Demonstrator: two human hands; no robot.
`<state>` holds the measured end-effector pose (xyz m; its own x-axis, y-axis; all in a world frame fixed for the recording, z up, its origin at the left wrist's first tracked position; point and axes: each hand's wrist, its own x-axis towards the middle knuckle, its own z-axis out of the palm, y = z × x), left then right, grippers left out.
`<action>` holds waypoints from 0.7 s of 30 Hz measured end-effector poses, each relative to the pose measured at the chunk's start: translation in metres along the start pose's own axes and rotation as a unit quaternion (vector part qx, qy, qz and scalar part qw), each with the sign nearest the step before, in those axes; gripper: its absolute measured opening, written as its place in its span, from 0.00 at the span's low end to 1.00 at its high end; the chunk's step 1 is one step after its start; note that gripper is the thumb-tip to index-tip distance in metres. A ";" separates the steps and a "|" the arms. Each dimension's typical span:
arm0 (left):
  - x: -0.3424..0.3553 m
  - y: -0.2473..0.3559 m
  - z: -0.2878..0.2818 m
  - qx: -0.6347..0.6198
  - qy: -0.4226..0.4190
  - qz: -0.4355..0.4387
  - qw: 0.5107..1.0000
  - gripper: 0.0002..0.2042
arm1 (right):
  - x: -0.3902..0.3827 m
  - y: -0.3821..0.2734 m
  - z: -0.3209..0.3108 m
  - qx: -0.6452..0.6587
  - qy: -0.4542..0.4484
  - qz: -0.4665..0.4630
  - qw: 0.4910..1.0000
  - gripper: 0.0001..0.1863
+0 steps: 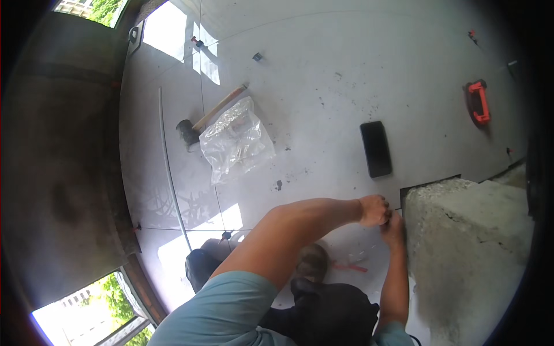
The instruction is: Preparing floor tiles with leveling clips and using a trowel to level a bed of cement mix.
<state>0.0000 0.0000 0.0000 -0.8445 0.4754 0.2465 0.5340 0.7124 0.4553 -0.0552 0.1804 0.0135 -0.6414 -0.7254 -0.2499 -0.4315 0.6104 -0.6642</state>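
Glossy floor (334, 138), seemingly rough concrete (461, 254)

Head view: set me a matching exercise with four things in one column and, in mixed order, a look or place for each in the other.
Things:
1. Phone
2. Mallet
3. Plastic bag
4. Left hand and right hand

Looks and places:
A. Crumpled and see-through
B. Close together, just left of the rough concrete
C. Wooden handle, dark head
D. Black slab lying flat on the pale floor

Right pairs: 1-D, 2-C, 3-A, 4-B
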 end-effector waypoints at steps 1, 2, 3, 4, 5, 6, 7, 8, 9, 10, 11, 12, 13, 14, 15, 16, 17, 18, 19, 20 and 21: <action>-0.002 -0.003 0.004 -0.008 0.026 0.004 1.000 0.05 | 0.002 0.002 0.003 -0.023 0.022 -0.012 0.999 0.14; -0.003 -0.005 0.007 -0.015 0.052 0.008 0.998 0.05 | 0.003 0.004 0.009 -0.047 0.045 -0.023 0.998 0.11; 0.001 0.005 0.005 -0.028 0.050 0.008 0.998 0.05 | -0.011 -0.004 0.012 -0.038 0.095 -0.019 0.995 0.11; 0.003 0.003 0.005 -0.027 0.057 0.004 0.998 0.05 | -0.013 -0.007 0.021 -0.033 0.148 -0.031 0.988 0.11; 0.001 0.002 0.007 -0.020 0.035 0.012 0.999 0.05 | -0.026 0.002 0.035 -0.031 0.137 -0.004 0.990 0.11; 0.000 0.001 0.006 -0.016 0.034 0.010 0.999 0.05 | -0.027 -0.007 0.041 -0.027 0.127 0.027 0.991 0.12; -0.001 0.001 0.006 -0.015 0.026 0.005 1.000 0.05 | -0.029 -0.014 0.044 0.027 0.078 0.050 0.995 0.11; -0.002 -0.001 0.006 -0.015 0.019 0.000 1.000 0.05 | -0.028 -0.016 0.039 0.028 0.078 0.048 0.995 0.11; -0.001 -0.001 0.004 -0.016 0.017 0.001 1.000 0.05 | -0.025 -0.027 0.029 0.044 0.118 0.078 0.989 0.11; 0.000 0.000 0.003 -0.027 0.041 0.005 0.999 0.05 | -0.022 -0.031 0.024 0.058 0.159 0.109 0.980 0.12; 0.000 0.000 0.002 -0.038 0.065 0.009 0.997 0.05 | -0.018 -0.023 0.024 0.069 0.159 0.080 0.982 0.11; 0.000 -0.001 0.002 -0.040 0.066 0.010 0.997 0.05 | -0.011 -0.019 0.019 0.068 0.160 0.081 0.981 0.11; -0.001 -0.003 0.002 -0.035 0.056 0.007 0.998 0.05 | -0.003 -0.017 0.015 0.039 0.118 0.034 0.992 0.10; -0.001 -0.003 0.003 -0.030 0.046 0.004 0.998 0.05 | 0.001 -0.015 0.012 0.010 0.075 -0.013 0.997 0.09; -0.001 -0.003 0.003 -0.031 0.047 0.005 0.998 0.05 | 0.001 -0.011 0.012 0.009 0.075 -0.012 0.997 0.09; -0.001 -0.002 0.004 -0.032 0.057 -0.001 0.998 0.05 | 0.001 -0.007 0.014 -0.016 0.087 -0.024 0.996 0.08; -0.001 -0.002 0.004 -0.034 0.068 -0.007 0.997 0.05 | 0.001 -0.003 0.018 -0.040 0.099 -0.036 0.994 0.08; 0.001 -0.001 0.005 -0.035 0.069 -0.005 0.997 0.05 | -0.003 -0.002 0.024 -0.042 0.101 -0.034 0.993 0.08; 0.000 -0.001 0.006 -0.036 0.051 -0.004 0.998 0.05 | -0.010 -0.004 0.035 -0.072 0.143 -0.003 0.987 0.08; -0.001 -0.001 0.006 -0.037 0.032 -0.003 0.999 0.05 | -0.013 -0.004 0.041 -0.102 0.184 0.028 0.977 0.09; -0.001 0.000 0.005 -0.040 0.032 -0.002 0.999 0.05 | -0.015 -0.003 0.042 -0.102 0.183 0.031 0.977 0.09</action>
<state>0.0011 0.0025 -0.0045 -0.8493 0.4364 0.2969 0.5270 0.6704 0.5222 -0.0179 0.1758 -0.0103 -0.8384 -0.5450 0.0090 -0.4784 0.7278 -0.4915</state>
